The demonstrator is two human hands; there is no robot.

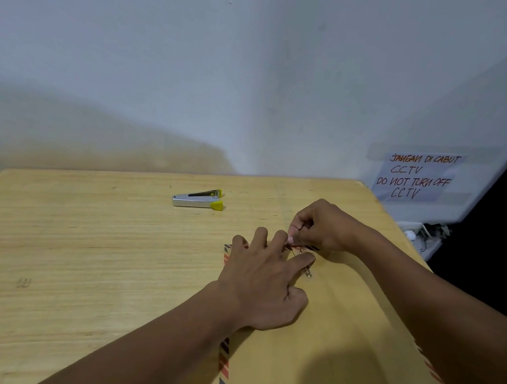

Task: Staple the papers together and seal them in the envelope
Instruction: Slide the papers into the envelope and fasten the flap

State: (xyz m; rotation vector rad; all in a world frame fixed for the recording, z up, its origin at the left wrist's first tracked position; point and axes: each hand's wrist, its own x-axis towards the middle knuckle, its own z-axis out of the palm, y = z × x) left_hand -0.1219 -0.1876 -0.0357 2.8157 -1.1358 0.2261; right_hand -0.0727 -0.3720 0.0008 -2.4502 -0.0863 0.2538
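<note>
Left hand (260, 279) pressed flat on envelope (336, 354), right hand (323, 227) pinching red string (296, 246), stapler (198, 199) apart on counter (71, 246).

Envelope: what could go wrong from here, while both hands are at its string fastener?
1. The thin red string pinched by the right hand may slip or snap if pulled hard.
2. The left hand presses the envelope with flat fingers; if it lifts, the envelope may slide on the table.
</note>
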